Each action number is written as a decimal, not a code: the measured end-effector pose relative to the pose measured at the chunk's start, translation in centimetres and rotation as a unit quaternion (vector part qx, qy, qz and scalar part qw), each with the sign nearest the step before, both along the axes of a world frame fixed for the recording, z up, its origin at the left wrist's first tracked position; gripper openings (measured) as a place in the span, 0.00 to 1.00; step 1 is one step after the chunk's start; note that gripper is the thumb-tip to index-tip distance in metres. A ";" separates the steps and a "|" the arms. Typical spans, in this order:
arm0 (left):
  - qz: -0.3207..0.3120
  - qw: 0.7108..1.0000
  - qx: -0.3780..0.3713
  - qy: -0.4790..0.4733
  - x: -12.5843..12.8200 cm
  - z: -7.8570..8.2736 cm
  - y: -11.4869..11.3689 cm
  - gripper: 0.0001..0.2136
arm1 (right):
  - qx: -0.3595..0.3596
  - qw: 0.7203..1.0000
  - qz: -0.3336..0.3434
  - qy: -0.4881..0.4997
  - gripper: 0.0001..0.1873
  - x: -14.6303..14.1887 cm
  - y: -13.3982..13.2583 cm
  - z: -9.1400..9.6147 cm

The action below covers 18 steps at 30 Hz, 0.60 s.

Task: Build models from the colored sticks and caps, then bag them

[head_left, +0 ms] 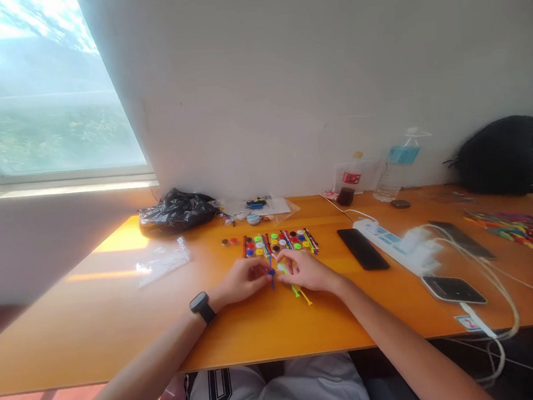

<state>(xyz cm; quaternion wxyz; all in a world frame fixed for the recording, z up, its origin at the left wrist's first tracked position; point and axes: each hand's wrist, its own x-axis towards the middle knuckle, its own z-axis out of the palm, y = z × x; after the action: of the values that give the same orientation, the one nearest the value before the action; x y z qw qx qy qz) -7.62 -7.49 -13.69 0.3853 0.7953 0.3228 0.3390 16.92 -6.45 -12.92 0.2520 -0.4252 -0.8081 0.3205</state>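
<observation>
Both hands (273,277) pinch coloured sticks (297,290) over orange table (118,312), white wall behind.

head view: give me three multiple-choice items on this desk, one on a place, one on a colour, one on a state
1. Where is the black bag?
A. far left by the wall
B. on the phone
C. under the table

2. What colour is the table?
A. white
B. orange
C. green

3. What is the left hand doing?
A. lying flat and empty
B. pinching a blue piece
C. lifting the bottle

Answers:
1 A, it lies at the far left edge by the wall.
2 B, the top is orange.
3 B, the fingers close on the blue piece beside the right hand.
</observation>
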 end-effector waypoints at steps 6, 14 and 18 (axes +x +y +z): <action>-0.075 0.996 -0.045 -0.017 0.0 -0.1 -0.2 0.16 | 0.025 1.000 0.015 -0.012 0.15 0.3 0.1 0.2; -0.041 0.999 -0.013 0.002 -0.1 0.4 -0.2 0.16 | 0.077 0.995 -0.006 -0.058 0.32 0.2 -0.7 1.0; -0.077 0.996 -0.029 -0.018 -0.1 0.3 -0.3 0.16 | 0.104 0.993 0.000 -0.057 0.25 -0.1 -1.0 1.0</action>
<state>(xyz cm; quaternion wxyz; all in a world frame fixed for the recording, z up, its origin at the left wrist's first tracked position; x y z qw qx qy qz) -7.70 -7.80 -13.37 0.4386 0.8001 0.2635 0.3130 16.80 -7.41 -11.90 0.2485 -0.4140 -0.8501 0.2103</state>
